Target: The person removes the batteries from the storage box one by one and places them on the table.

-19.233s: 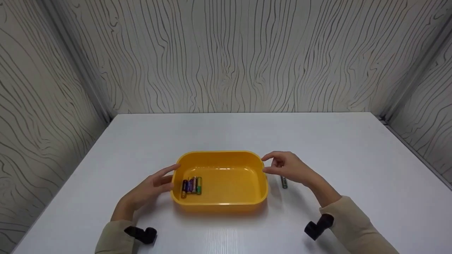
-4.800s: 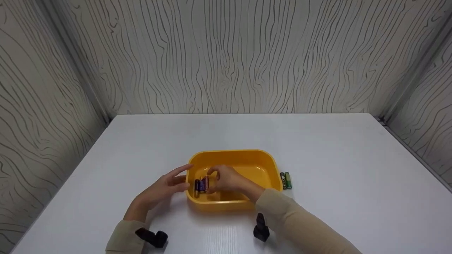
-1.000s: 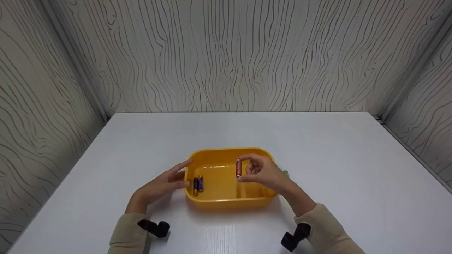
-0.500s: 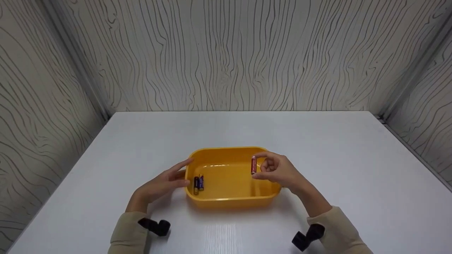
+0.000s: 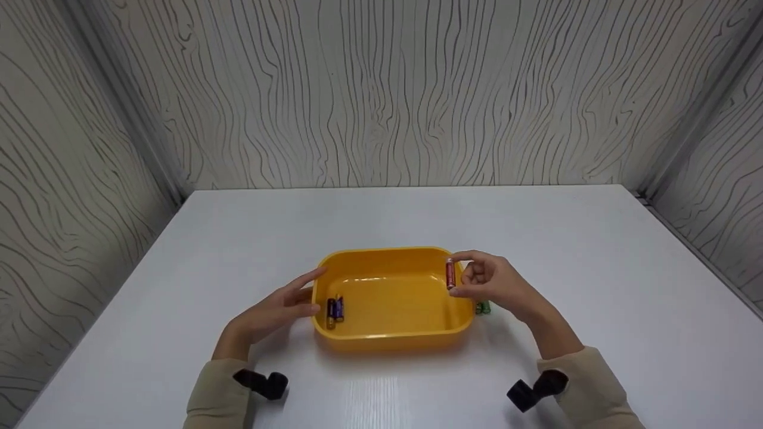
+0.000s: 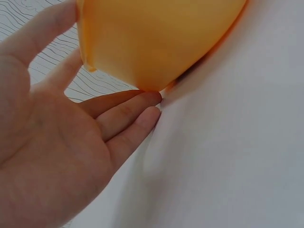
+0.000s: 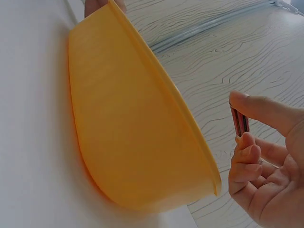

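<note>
Between thumb and index finger my right hand pinches a red battery by its two ends, raised over the right rim of the yellow basin. The right wrist view shows the same battery in the air beside the basin's outer wall. My left hand rests its fairly straight fingers against the basin's left end; the left wrist view shows fingertips at its rim and lower wall. Inside, at the left, lie a dark battery with a gold end and a purple battery.
Just outside the basin's right wall, green batteries lie on the white table, partly hidden by the basin and my right hand. Wood-patterned panels stand behind the table and along both sides.
Over the last second my right hand has carried the red battery rightward, from above the basin's middle to its right rim. Earlier, more batteries lay inside the basin. My left hand stays put.
</note>
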{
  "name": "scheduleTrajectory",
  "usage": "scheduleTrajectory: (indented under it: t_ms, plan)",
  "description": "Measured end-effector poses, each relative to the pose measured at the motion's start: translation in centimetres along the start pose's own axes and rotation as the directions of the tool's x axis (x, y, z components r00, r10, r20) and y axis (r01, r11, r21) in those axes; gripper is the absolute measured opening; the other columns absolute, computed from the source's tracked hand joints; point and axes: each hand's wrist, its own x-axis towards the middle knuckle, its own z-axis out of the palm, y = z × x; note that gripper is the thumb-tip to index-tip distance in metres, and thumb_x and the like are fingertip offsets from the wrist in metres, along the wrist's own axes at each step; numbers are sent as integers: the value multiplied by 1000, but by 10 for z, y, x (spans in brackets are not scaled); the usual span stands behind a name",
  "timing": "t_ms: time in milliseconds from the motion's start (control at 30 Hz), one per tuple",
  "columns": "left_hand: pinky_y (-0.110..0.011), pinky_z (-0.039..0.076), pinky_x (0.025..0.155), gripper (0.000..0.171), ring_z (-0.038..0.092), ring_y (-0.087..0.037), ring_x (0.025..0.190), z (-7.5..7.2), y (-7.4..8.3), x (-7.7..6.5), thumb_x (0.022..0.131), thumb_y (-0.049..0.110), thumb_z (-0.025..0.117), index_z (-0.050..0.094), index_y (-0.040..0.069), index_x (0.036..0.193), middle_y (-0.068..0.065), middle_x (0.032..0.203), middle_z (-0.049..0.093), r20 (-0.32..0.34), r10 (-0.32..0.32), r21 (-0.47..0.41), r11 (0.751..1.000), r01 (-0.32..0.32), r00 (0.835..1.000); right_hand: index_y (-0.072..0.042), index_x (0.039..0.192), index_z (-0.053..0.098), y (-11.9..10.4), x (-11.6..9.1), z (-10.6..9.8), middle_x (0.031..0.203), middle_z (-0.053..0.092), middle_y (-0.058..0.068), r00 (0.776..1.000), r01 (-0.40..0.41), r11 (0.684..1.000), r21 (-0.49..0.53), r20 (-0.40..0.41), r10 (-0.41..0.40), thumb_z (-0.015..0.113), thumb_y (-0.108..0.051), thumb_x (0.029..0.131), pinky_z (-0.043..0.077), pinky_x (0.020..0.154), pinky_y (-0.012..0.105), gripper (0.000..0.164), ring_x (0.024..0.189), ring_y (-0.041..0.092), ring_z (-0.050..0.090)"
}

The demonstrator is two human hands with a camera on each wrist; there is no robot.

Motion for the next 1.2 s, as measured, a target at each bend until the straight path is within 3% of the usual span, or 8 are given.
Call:
scheduleTrajectory:
  t_ms: [700,833,1200]
  plan:
    - [-66,10,119,68,20,-37,151,-2,-5,0,95,27,60,24,35,152,-12,162,24,23,22,-43,999,-21,999,0,132,49,33,-5,-41,74,56,-9,998,24,1000,-10,66,-23,75,-15,82,41,56,16,58,58,2,42]
    - [-68,9,118,68,20,-37,151,-2,-4,0,94,30,61,25,37,152,-11,162,25,8,2,-25,1000,-2,1000,4,134,47,39,-4,-44,74,57,-9,998,2,1000,-24,69,-1,75,-15,82,41,56,17,62,58,2,42]
    - [-69,7,117,67,21,-37,151,-3,-3,0,94,31,60,25,37,151,-10,161,26,5,0,-6,1000,0,1000,1,134,50,53,-2,-49,71,56,-9,995,-72,993,-93,63,78,77,-21,81,40,54,18,64,58,4,43]
